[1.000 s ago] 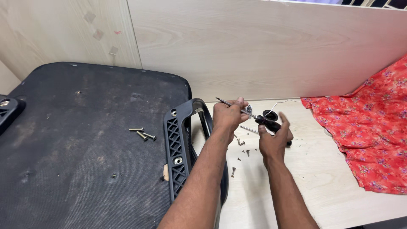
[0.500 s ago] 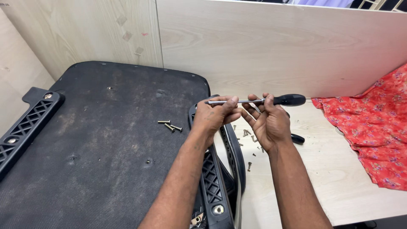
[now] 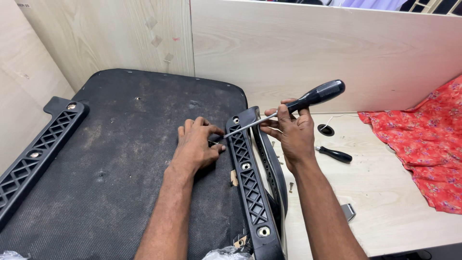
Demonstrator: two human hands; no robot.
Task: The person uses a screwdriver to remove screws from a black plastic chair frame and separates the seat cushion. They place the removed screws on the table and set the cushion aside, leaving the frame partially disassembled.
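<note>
Screwdriver (image 3: 308, 99) sat gripped in the right hand (image 3: 292, 135), tip at the armrest's (image 3: 246, 175) far end; left hand (image 3: 196, 144) pinched screws (image 3: 214, 142) on the seat base (image 3: 110, 159) beside the armrest.

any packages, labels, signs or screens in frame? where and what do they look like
No screens, signs or packages.
Small pale sticker: top left of the wooden panel, rectangular, print too small to tell.
Tape squares: three clear-brownish bits on the panel above the black seat base.
Crinkled clear plastic: bottom edge, by the seat base; whether it is packaging is unclear.
</note>
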